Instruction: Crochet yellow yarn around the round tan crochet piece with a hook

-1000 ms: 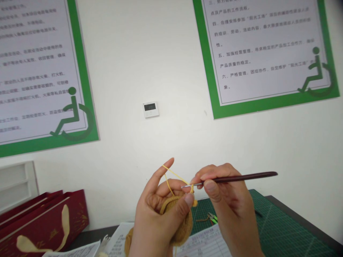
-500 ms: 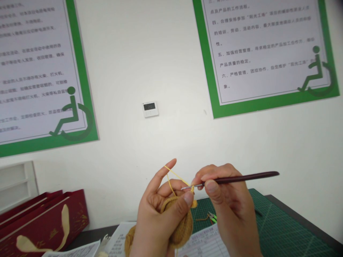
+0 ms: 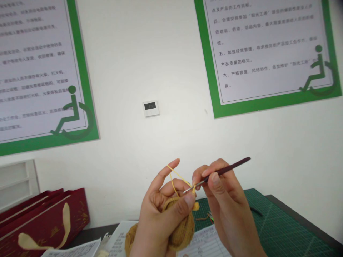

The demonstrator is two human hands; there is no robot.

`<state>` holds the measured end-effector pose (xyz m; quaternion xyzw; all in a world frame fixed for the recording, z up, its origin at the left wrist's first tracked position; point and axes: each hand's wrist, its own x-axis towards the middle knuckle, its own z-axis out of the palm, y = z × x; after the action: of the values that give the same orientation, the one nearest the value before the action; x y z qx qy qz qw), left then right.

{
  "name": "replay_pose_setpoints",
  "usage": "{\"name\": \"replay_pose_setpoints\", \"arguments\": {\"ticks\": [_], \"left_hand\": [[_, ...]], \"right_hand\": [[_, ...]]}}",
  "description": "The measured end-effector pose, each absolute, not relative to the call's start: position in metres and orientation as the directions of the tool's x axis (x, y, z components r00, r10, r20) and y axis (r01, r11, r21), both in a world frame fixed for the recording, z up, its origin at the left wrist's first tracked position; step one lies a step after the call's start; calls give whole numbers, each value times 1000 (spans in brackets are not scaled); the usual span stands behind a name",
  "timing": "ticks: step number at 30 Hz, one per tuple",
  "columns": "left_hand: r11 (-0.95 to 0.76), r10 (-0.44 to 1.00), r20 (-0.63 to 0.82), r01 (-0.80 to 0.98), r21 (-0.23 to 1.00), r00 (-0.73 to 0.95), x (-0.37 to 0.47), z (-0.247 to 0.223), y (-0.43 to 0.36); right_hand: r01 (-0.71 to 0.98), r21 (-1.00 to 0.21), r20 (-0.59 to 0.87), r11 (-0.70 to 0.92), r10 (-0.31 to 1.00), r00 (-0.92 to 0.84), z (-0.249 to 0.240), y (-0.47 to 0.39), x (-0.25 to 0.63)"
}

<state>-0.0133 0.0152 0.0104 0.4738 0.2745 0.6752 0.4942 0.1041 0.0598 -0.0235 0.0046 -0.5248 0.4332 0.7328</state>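
Observation:
Between the thumb and fingers of my left hand (image 3: 163,210) is a small yellow crochet piece (image 3: 196,206). Yellow yarn (image 3: 179,175) loops over its raised index finger and runs down to the piece. My right hand (image 3: 227,200) grips a crochet hook (image 3: 227,168) with a dark red handle, pen-fashion. The hook's metal tip passes through the yellow loop and points left, just above my left thumb. A brown knitted or crocheted piece (image 3: 182,232) shows behind and below my left thumb, partly hidden by it; whether the left hand also grips it I cannot tell.
Printed sheets (image 3: 206,242) lie below the hands, over a green cutting mat (image 3: 284,225). A dark red gift bag (image 3: 45,225) with cream ribbon handles stands at left. A thermostat (image 3: 150,108) and green-framed posters (image 3: 214,89) are on the wall.
The hook's handle has tilted, its back end now higher and further left, with the tip angled down. My right hand has turned with it. My left hand has shifted slightly right.

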Motion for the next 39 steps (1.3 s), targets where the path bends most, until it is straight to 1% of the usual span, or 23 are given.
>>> {"name": "replay_pose_setpoints", "arguments": {"ticks": [4,9,13,16,22,26,35,39], "left_hand": [[-355,931,359,-406,842,-70,-13,12,14],[-364,926,372,-416,833,-65,-13,12,13],[-356,927,373,-418,836,-43,-14,12,13],[-342,930,366,-418,841,-25,-15,12,12],[-340,932,363,-415,844,-25,-14,14,10],[-361,925,378,-404,841,-41,-14,14,10],[-385,916,396,-392,835,-56,-13,13,8],[-391,915,399,-380,838,-61,-13,14,7]], "right_hand": [[-683,-444,772,579,635,36,-22,63,105],[-704,-414,784,576,619,45,-19,63,108],[-717,-395,819,575,574,9,-17,63,111],[-704,-371,845,606,534,14,-16,64,114],[-614,-333,893,715,449,39,-17,65,121],[-551,-280,917,786,388,87,-18,62,122],[-417,-234,934,878,322,153,-20,52,120],[-342,-193,945,920,268,186,-18,50,120]]}}
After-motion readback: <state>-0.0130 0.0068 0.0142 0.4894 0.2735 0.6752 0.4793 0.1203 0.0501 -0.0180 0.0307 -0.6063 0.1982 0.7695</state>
